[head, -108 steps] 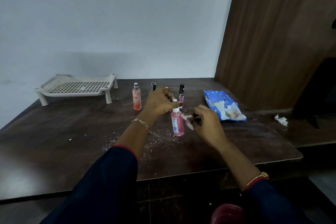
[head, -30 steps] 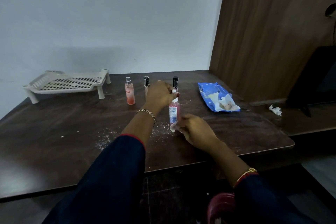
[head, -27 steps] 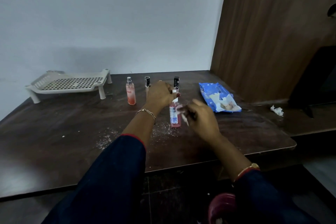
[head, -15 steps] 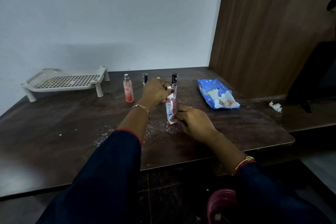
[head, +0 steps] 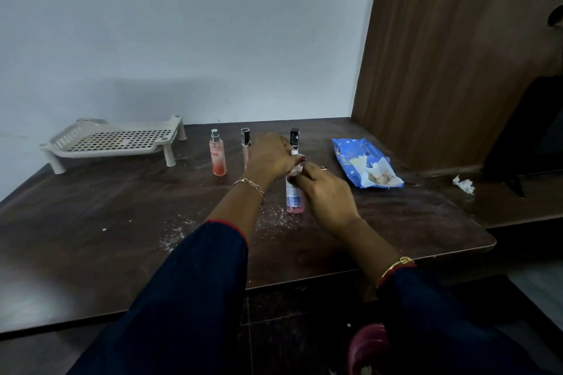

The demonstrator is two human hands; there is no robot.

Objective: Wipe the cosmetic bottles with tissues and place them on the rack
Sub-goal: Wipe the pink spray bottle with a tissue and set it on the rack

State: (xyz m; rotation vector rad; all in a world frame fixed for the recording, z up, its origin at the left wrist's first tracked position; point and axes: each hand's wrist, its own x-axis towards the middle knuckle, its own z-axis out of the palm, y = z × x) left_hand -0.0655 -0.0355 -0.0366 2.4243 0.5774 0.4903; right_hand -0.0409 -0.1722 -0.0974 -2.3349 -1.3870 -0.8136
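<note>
Near the table's (head: 91, 237) middle, the left hand (head: 269, 157) grips the light, slippery bottle's (head: 294, 199) top; the right hand (head: 327, 192) pinches tissue against its neck.

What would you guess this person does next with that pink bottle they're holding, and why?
Probably a few more wiping strokes down the pink bottle. The left hand grips its top, steadying it upright on the table, while the right hand presses against its upper side, likely holding a tissue, hidden here. The white rack is empty, so placing would follow.

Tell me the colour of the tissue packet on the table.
The tissue packet is blue with white spots, seen in the head view.
</note>
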